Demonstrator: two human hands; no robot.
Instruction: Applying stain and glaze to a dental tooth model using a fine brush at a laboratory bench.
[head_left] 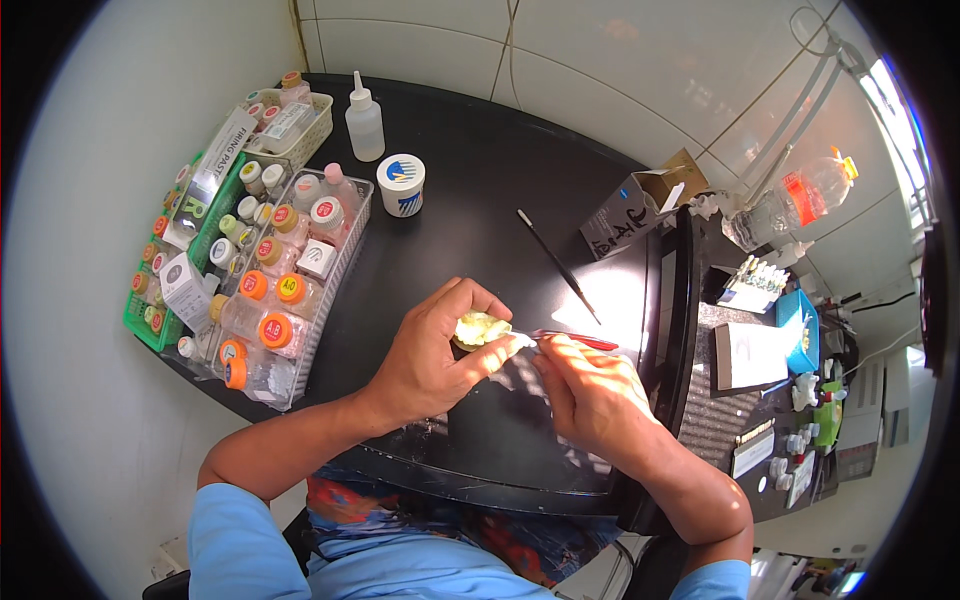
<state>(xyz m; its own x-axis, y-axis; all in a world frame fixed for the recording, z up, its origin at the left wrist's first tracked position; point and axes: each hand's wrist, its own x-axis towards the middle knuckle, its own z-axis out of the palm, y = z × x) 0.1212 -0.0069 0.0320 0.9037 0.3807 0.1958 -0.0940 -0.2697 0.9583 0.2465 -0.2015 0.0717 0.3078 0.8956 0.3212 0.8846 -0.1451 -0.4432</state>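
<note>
My left hand (435, 355) grips a small pale yellow-green dental model (480, 328) above the black tabletop (470, 190). My right hand (590, 390) holds a thin red-handled tool (585, 341), its tip touching the model's right side. Both hands meet near the middle of the table, in front of my body.
A thin black brush (557, 265) lies on the table beyond my hands. Trays of small bottles with orange and red caps (275, 300) line the left edge. A white jar (401, 184) and squeeze bottle (364, 125) stand at the back. A cardboard box (640, 210), plastic bottle (790, 200) and cluttered side counter (760, 380) are right.
</note>
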